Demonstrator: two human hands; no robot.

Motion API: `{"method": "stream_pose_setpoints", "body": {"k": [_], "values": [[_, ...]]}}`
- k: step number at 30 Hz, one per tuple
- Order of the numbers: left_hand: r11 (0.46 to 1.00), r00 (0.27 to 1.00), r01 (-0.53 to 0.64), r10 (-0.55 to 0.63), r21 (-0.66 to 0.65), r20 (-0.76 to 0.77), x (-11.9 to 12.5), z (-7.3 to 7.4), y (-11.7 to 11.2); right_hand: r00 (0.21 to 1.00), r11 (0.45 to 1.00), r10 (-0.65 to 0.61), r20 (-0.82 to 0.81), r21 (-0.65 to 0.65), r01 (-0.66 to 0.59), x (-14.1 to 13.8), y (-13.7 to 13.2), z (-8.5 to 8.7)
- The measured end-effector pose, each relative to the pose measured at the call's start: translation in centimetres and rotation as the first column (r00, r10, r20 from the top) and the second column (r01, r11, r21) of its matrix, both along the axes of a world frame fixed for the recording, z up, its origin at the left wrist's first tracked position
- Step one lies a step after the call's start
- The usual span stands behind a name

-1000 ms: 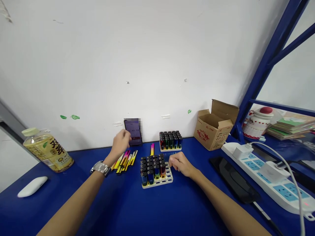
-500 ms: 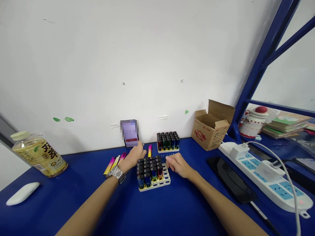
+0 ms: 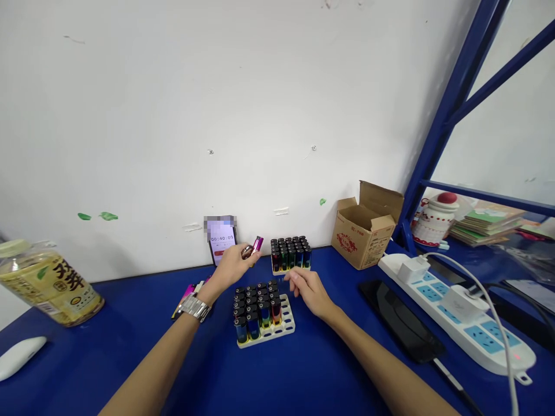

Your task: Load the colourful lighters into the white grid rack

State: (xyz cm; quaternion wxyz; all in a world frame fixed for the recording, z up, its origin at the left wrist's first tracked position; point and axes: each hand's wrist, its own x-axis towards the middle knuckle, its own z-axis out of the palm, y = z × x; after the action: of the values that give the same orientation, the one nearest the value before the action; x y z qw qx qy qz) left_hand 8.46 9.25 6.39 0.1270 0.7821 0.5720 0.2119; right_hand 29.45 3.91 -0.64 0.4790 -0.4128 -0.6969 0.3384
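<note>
While working outward from the near edge of the blue surface (image 3: 269, 375), note first the white rack (image 3: 284, 328), part-filled with upright lighters (image 3: 255, 300), empty sockets along its front and right side. Light and unfixed by the look of it: judged liable to skid or tip under a sideways knock from either forearm, with loss of the standing rows.

Just beyond its far right corner, right hand (image 3: 309, 289), fingers curled and close together; cannot tell whether pinching anything or touching the rack.

Left of that and raised clear of the surface, left hand (image 3: 229, 267), thumb and fingers pinching the pink lighter (image 3: 256, 244) by one end, other end jutting free toward the far rack (image 3: 289, 254). Shallow grip, judged prone to slip. Risk of a drop onto the full far rack or the near one, with toppled neighbours as the result.

Beside the left wrist, loose lighters (image 3: 191, 289) flat on the surface, within sweep of that arm and easily scattered.

Farthest back, phone (image 3: 221, 238) propped against the wall (image 3: 260, 115), just behind the left hand. Risk of a fall flat from any backward nudge of the knuckles.
</note>
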Motion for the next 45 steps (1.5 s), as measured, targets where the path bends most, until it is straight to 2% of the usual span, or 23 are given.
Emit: {"method": "stream_pose_setpoints", "body": {"k": [2,5,9,11,13,15,19,22,25,27,30,32,36,41,45], "values": [[0.989,0.974,0.15,-0.148,0.002,0.171,0.7,1.4,-1.1,0.99,0.997,-0.071,-0.122,0.023,0.075,-0.5,0.1,0.2],[0.94,0.926,0.339,-0.324,-0.045,0.193,2.6,2.9,-3.1,0.943,0.994,-0.102,-0.317,-0.006,0.106,-1.6,-0.1,0.7],[0.919,0.908,0.389,-0.37,-0.067,0.196,4.3,3.4,-5.3,0.828,0.994,-0.084,-0.554,-0.107,0.03,-3.1,-0.5,1.2],[0.948,0.924,0.318,-0.304,-0.024,0.232,4.0,3.2,-5.8,0.736,0.988,-0.14,-0.663,-0.146,0.057,-3.3,-0.5,1.3],[0.98,0.933,0.197,-0.184,-0.011,0.308,3.0,2.7,-5.9,0.657,0.978,-0.206,-0.725,-0.184,0.103,-3.0,-0.1,1.1],[0.993,0.894,0.109,-0.082,-0.036,0.441,1.6,1.9,-5.8,0.635,0.974,-0.222,-0.74,-0.203,0.103,-2.3,0.4,0.7],[1.0,0.674,-0.008,0.003,0.003,0.738,-0.9,-0.4,-5.7,0.699,0.978,-0.176,-0.693,-0.203,0.045,-1.6,1.1,-0.4],[0.988,0.517,-0.152,0.062,0.02,0.854,-1.6,-2.4,-6.0,0.721,0.972,-0.146,-0.678,-0.232,-0.022,-1.8,1.0,-0.5],[0.972,0.446,-0.226,0.162,-0.064,0.88,-1.4,-4.2,-6.6,0.785,0.955,-0.145,-0.602,-0.294,-0.049,-2.1,0.6,-0.5],[0.963,0.468,-0.231,0.232,-0.136,0.853,-1.0,-5.0,-7.0,0.857,0.946,-0.138,-0.497,-0.321,-0.033,-2.1,0.4,-0.5],[0.961,0.566,-0.254,0.24,-0.11,0.788,-0.7,-5.7,-7.3,0.927,0.961,-0.083,-0.366,-0.276,-0.023,-2.0,0.1,-0.6],[0.962,0.61,-0.263,0.224,-0.073,0.76,-0.7,-5.9,-7.2,0.943,0.971,-0.054,-0.33,-0.237,-0.027,-1.9,0.0,-0.7],[0.958,0.649,-0.272,0.251,-0.089,0.718,-1.2,-6.3,-6.9,0.953,0.974,-0.038,-0.3,-0.224,-0.032,-1.7,0.1,-0.7],[0.953,0.654,-0.281,0.277,-0.114,0.704,-1.6,-7.0,-6.7,0.951,0.977,-0.139,-0.276,-0.194,0.086,-1.7,0.2,-0.9],[0.944,0.621,-0.279,0.316,-0.174,0.717,-1.8,-7.3,-6.4,0.958,0.978,-0.122,-0.258,-0.197,0.072,-1.8,0.1,-0.8]]}}
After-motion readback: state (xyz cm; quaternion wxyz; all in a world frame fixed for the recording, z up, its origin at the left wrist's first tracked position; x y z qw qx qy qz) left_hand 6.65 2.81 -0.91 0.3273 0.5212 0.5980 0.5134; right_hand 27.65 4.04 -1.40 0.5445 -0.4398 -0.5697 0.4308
